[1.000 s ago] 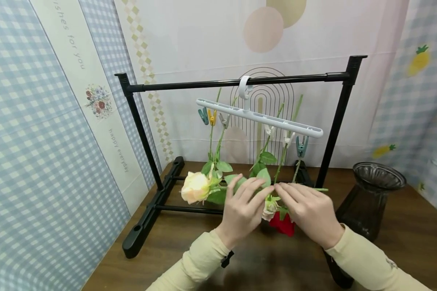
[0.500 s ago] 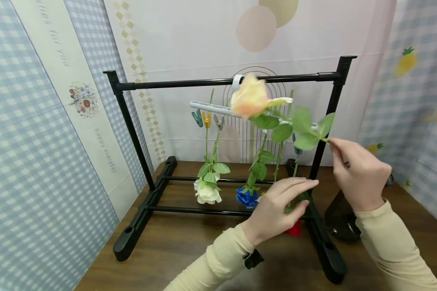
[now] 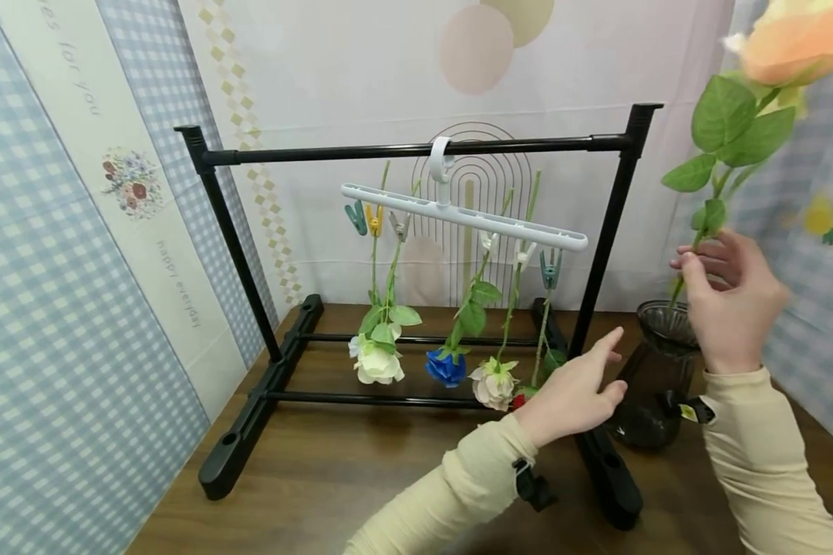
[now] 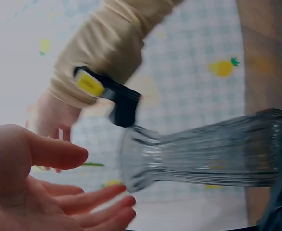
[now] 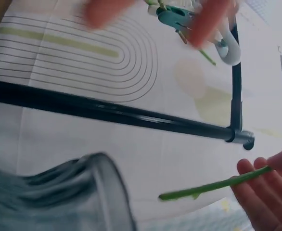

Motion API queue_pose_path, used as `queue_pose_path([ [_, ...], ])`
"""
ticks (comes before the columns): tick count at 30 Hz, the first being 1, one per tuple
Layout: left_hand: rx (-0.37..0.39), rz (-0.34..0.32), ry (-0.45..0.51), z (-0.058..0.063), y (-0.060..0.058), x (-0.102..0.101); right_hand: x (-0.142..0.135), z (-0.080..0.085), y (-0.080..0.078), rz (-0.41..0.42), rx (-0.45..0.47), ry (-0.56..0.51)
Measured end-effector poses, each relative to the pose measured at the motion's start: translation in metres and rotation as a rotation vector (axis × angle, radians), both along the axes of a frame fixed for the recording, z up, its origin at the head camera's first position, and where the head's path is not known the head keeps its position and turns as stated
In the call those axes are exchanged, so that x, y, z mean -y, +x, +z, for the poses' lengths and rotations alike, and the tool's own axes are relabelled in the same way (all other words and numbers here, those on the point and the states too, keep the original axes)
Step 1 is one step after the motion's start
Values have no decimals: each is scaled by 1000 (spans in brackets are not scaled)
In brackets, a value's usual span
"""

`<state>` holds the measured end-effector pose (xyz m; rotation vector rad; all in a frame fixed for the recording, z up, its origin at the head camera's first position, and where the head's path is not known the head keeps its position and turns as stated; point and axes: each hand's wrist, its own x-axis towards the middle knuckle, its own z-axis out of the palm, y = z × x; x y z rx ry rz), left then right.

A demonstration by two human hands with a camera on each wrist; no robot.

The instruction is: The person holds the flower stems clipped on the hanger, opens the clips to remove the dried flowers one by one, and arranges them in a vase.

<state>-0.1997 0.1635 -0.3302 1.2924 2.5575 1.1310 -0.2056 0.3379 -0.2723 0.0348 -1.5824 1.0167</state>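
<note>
Our right fingers (image 5: 260, 198) pinch the rose stem (image 5: 213, 186) | left fingers (image 4: 100, 198) extended, empty | misaimed, it may strike and tip the vase (image 3: 655, 374)

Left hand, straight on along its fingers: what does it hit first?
Likely the glass vase, near its mouth: in the left wrist view, the left hand points its fingers that way. Depth is unclear, so it might pass in front instead.
</note>
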Motion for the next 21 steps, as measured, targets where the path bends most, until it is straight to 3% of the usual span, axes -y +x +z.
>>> queue_pose_path([
  [7,33,133,-73,-16,-7,-25,-11,-10,4,-20,86,-25],
  [11,66,177,-35,-24,-8,-38,-11,-21,6,-36,111,-47],
  [16,133,211,63,-35,-11,-54,-10,-31,11,-144,187,-11],
  [21,230,215,162,-47,-11,-64,-8,-38,17,-305,275,71],
])
